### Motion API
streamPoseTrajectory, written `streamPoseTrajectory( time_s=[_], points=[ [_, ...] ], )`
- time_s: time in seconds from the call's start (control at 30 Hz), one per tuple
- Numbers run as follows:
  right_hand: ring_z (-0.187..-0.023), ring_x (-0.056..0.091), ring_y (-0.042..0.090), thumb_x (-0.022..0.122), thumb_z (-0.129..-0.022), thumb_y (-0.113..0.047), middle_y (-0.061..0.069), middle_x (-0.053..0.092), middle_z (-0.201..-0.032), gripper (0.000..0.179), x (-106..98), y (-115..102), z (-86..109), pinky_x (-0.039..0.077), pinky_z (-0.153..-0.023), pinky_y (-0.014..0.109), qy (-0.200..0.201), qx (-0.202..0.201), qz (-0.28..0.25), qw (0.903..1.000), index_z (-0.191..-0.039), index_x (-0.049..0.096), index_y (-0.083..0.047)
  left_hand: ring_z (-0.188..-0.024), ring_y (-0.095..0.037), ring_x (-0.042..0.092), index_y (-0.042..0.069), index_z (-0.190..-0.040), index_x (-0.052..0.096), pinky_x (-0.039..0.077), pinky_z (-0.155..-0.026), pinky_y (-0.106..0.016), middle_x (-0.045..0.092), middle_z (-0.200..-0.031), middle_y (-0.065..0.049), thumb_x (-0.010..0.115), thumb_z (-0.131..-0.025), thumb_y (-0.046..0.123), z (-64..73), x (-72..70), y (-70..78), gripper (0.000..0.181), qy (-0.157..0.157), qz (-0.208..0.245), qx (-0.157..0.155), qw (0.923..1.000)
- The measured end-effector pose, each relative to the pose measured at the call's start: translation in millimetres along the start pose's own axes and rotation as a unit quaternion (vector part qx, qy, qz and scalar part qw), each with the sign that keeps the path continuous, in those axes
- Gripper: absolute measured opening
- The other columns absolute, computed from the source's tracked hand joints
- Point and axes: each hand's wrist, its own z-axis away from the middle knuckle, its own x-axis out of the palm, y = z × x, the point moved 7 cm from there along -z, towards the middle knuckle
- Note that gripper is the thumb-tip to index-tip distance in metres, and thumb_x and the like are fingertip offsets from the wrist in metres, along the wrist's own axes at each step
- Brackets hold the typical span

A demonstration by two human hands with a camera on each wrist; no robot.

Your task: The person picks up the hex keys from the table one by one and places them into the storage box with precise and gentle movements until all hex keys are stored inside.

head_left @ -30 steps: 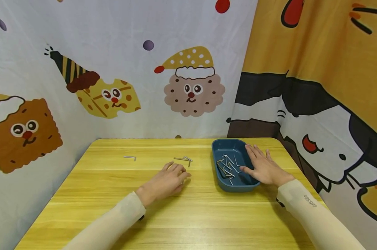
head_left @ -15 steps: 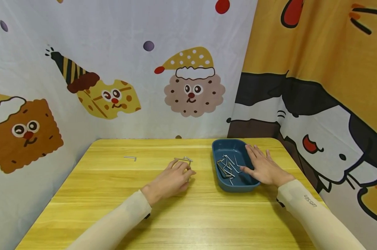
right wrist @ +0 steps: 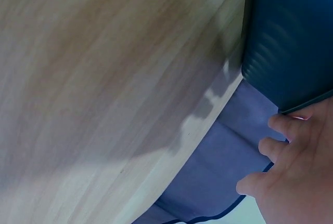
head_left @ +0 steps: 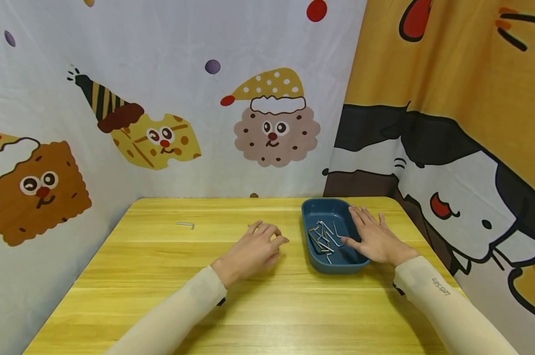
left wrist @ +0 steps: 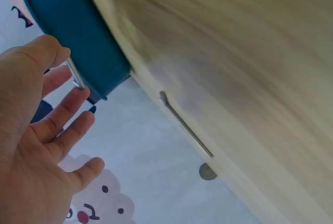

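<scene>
My left hand (head_left: 251, 249) is raised over the table left of a blue plastic bin (head_left: 338, 269). It pinches a small silver hex key (left wrist: 76, 74) between thumb and fingertips, the other fingers spread. Another hex key (left wrist: 188, 128) lies on the table near that hand, mostly hidden behind it in the head view. Inside the bin are several hex keys (head_left: 325, 237) in a loose pile. My right hand (head_left: 378, 240) rests on the bin's right rim with fingers extended, its thumb reaching over the inside.
One more hex key (head_left: 185, 224) lies alone on the left of the wooden table (head_left: 267, 305). Printed cartoon curtains (head_left: 170, 59) hang along the table's back and sides. The bin stands near the back right.
My left hand has moved right and slightly forward to the pair of hex keys, and now holds one up in a pinch. The right hand and the bin have stayed in place.
</scene>
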Motion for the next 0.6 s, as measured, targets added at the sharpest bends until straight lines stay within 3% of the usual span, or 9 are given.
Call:
streamPoseTrajectory(
  time_s=[0.37,0.6],
  points=[
    [-0.179,0.012,0.061,0.060,-0.114,-0.069,0.030,0.016,-0.193,0.109,-1,-1,0.1,0.000,-0.138,0.090,0.011,0.000,0.007,0.9999,-0.185,0.017,0.001,-0.145,-0.024,0.066,0.024,-0.154,0.072,0.046,-0.138,-0.062,0.073,-0.143,0.000,0.074,-0.117,0.033,-31.6,-3.7,8.2,0.039,0.008,0.034,-0.004,0.9994],
    [-0.179,0.012,0.061,0.060,-0.114,-0.068,0.031,0.018,-0.193,0.108,-1,0,0.4,0.002,-0.138,0.090,0.018,-0.001,0.014,0.9997,-0.185,0.018,0.001,-0.146,-0.024,0.067,0.026,-0.157,0.071,0.044,-0.139,-0.062,0.073,-0.148,0.001,0.071,-0.118,0.032,-50.7,-7.2,15.7,0.039,0.009,0.030,0.003,0.9995]
  ],
)
